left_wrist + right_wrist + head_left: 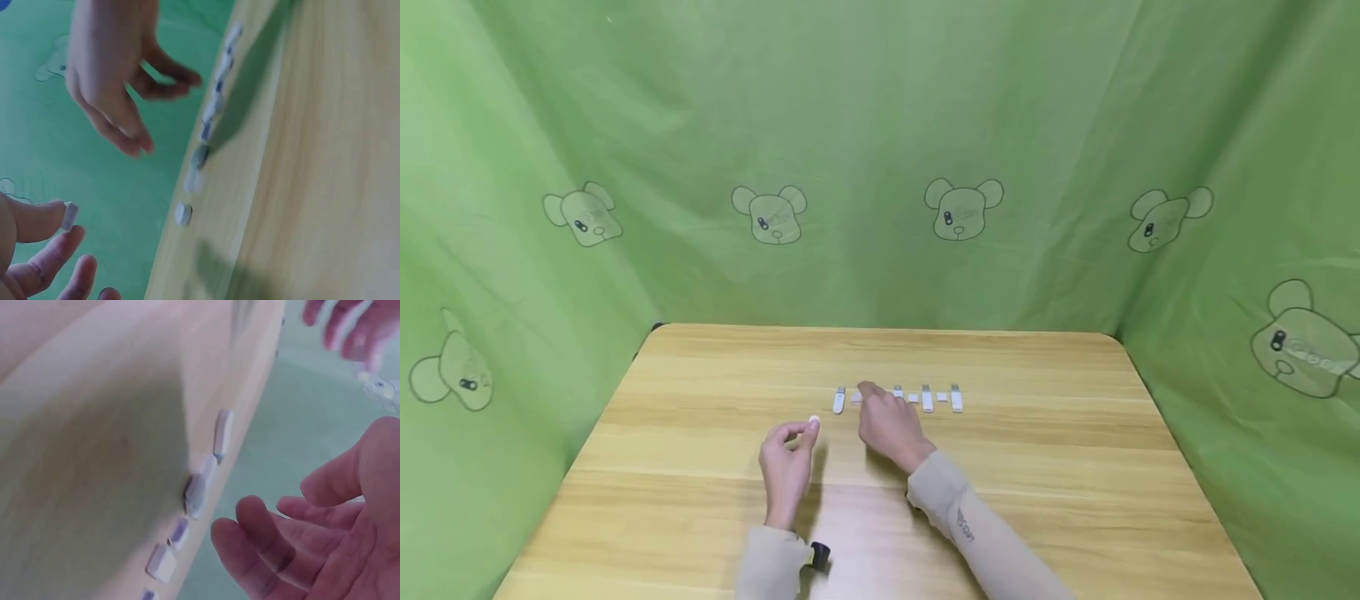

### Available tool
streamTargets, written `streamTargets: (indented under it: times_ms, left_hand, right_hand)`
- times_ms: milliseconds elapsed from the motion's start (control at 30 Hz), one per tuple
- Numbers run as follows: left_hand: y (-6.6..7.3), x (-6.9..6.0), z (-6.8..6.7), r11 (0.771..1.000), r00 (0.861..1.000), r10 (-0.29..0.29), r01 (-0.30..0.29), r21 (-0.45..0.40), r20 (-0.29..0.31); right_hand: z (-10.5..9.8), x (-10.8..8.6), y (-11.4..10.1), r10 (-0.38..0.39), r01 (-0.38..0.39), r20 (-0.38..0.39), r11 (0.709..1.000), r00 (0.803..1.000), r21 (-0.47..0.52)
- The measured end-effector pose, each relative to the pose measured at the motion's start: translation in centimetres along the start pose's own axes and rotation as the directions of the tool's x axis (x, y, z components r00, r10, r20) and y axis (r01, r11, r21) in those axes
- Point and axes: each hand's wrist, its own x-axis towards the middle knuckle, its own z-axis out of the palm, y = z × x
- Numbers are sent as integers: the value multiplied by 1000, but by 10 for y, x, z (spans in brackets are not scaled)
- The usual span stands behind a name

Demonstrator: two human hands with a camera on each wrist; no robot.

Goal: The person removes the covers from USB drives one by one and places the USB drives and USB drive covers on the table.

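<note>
My left hand pinches a small white piece between thumb and index finger, raised above the table. It is too small for me to tell its kind. Over a row of white items hovers my right hand, its fingers loosely bent and holding nothing in the right wrist view. White USB sticks with metal plugs pointing away alternate with small white squares. At the row's left end lies a rounded USB stick, beside another square. The right hand covers part of the row.
Everything lies on a light wooden table with rounded far corners. Green curtains printed with bear heads surround it at the back and sides. A dark device sits at the left sleeve's cuff.
</note>
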Motion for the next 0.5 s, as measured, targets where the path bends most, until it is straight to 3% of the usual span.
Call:
streamTargets:
  times_ms: [233, 500]
  left_hand:
    - [-1, 34, 14, 981, 998, 48, -54, 188, 33]
    - [2, 62, 24, 941, 998, 13, -32, 336, 57]
  right_hand:
    - [-15, -6, 5, 21, -18, -36, 997, 999, 72]
    - [-27, -19, 6, 23, -16, -57, 992, 998, 123]
